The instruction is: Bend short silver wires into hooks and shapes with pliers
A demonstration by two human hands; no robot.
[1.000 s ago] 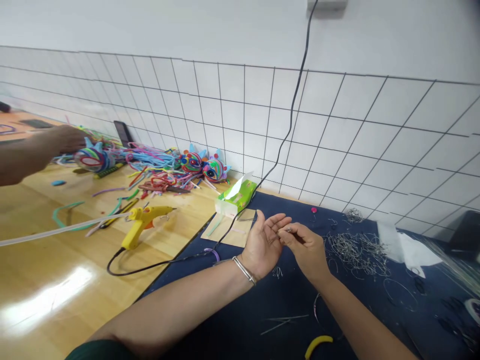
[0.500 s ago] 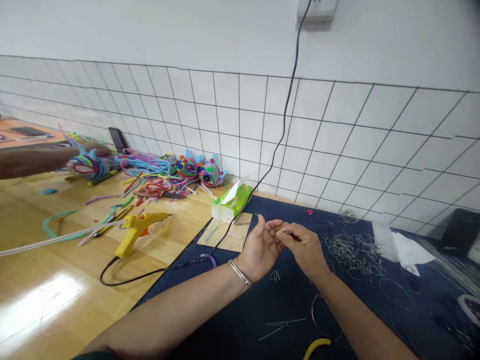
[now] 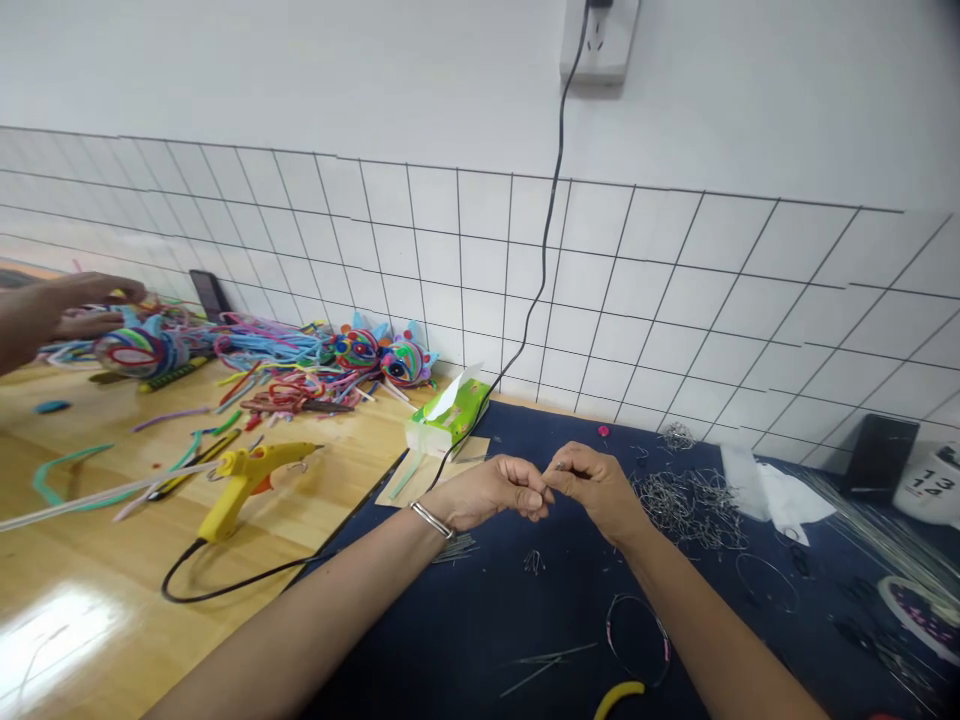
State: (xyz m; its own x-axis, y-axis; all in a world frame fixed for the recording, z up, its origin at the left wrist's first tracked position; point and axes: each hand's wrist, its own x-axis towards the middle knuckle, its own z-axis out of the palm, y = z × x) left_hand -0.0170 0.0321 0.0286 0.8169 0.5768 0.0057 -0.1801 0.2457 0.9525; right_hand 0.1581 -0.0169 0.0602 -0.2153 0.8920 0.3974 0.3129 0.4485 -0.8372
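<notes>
My left hand (image 3: 491, 492) and my right hand (image 3: 596, 487) meet over the dark blue cloth (image 3: 525, 620), fingertips touching. Both are closed in a pinch on a small thin metal piece (image 3: 561, 466) that barely shows between them. My left wrist wears a silver bangle (image 3: 431, 520). A heap of thin wire bits (image 3: 690, 500) lies just right of my right hand. A few loose wire pieces (image 3: 534, 562) lie under my hands.
A yellow glue gun (image 3: 240, 475) with a black cord lies on the wooden table. A green tissue pack (image 3: 450, 410) stands behind my hands. Colourful strips and balls (image 3: 315, 350) crowd the back left, where another person's hand (image 3: 52, 305) reaches. Yellow-handled pliers (image 3: 619, 697) lie near the front.
My left hand turned from palm-up and open to a closed pinch against my right fingertips. The view shifted right and up. The other person's hand moved about over the coloured pile.
</notes>
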